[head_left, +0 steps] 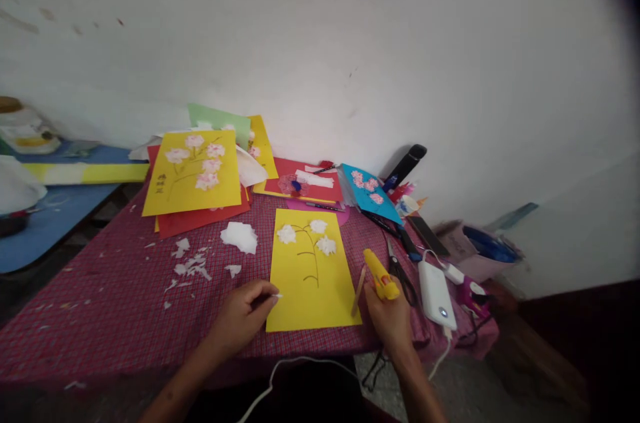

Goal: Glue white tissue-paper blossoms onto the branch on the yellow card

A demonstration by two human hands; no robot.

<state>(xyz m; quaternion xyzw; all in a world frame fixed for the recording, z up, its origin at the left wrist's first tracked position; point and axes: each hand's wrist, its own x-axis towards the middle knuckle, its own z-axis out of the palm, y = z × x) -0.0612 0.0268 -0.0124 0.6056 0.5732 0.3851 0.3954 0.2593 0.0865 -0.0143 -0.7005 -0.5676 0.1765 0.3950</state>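
A yellow card lies in front of me on the red checked tablecloth, with three white paper flowers glued on drawn stems. My left hand rests at the card's left edge, fingers pinched on a small white paper piece. My right hand sits at the card's right side, closed round a yellow glue gun whose nozzle points away from me. A wooden stick lies between the card and that hand.
White paper scraps litter the cloth to the left. Finished flower cards, yellow and blue, lie at the back with other coloured sheets. Scissors, a white power bank and a black bottle stand right. A blue table is at left.
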